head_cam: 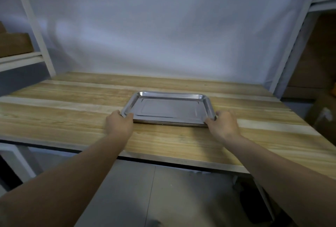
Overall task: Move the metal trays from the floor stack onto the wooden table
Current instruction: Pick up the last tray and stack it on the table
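Now, line by line:
Tray: a metal tray (pixel 170 107) lies flat on the wooden desk (pixel 72 116), near the middle, seemingly atop thin layers showing along its near edge; whether these are more trays I cannot tell.
Left hand: the left hand (pixel 119 124) grips the tray's near-left corner, thumb over the rim, fingers (pixel 116 113) curled at the edge.
Right hand: the right hand (pixel 223 125) grips the tray's near-right corner, thumb on the rim.
Backdrop: a white cloth (pixel 172 27) hangs behind the tray.
Shelves: white racks (pixel 32 19) flank the desk.
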A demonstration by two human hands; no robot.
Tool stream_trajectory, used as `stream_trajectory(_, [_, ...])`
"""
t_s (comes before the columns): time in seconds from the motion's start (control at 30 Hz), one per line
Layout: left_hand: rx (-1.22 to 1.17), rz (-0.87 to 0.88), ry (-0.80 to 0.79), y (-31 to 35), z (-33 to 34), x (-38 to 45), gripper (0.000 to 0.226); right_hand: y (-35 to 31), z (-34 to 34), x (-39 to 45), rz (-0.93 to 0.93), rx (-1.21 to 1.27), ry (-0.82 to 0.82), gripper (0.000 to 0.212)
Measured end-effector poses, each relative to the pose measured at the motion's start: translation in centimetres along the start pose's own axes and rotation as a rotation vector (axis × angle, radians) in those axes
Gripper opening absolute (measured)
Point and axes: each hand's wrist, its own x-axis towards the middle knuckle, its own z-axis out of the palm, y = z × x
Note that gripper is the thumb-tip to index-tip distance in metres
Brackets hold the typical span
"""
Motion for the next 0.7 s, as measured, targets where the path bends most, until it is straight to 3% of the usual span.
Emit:
stream_trajectory(0.13, [-0.017,-0.05,0.019,0.4,0.3,0.6,0.033,0.2,0.1,0.8,0.098,0.209,-0.07,0.036])
stream_trajectory(0.37, [-0.149,-0.053,0.018,0.0,-0.1,0.3,0.034,-0.7,0.0,1.8,0.236,0.229,0.032,0.012])
stream_trajectory(0.7, [-0.222,-0.028,-0.009,0.0,-0.4,0.1,0.036,-1.6,0.1,1.5,0.27,0.229,0.05,0.016])
